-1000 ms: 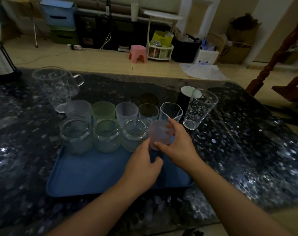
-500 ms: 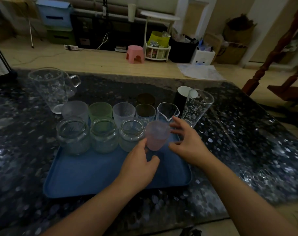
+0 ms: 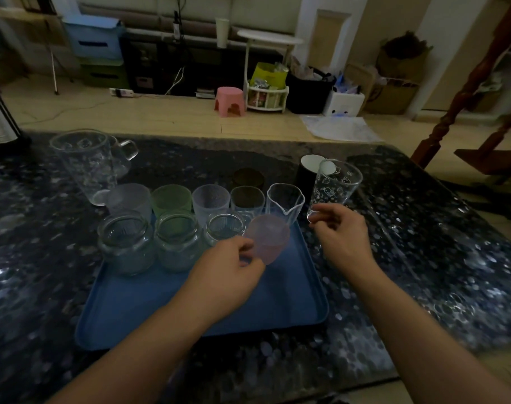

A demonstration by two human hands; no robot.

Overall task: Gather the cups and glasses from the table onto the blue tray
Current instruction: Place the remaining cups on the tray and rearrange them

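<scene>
The blue tray (image 3: 149, 313) lies on the dark speckled table. Its far half holds two rows of cups and jars: three clear glass jars (image 3: 126, 246) in front, frosted, green (image 3: 171, 199) and clear cups behind. My left hand (image 3: 225, 275) grips the pink frosted cup (image 3: 270, 237) at the right end of the front row, on the tray. My right hand (image 3: 340, 234) touches the base of the tall printed glass (image 3: 334, 186), which stands on the table just right of the tray. A black cup (image 3: 305, 173) stands behind that glass.
A large clear pitcher (image 3: 86, 161) with a handle stands on the table beyond the tray's left corner. A dark round cup (image 3: 248, 177) sits behind the tray. The table's far edge borders a wooden floor with a pink stool (image 3: 229, 100).
My right hand let go of the pink cup and moved right to the base of the tall printed glass. My left hand stayed on the pink cup.
</scene>
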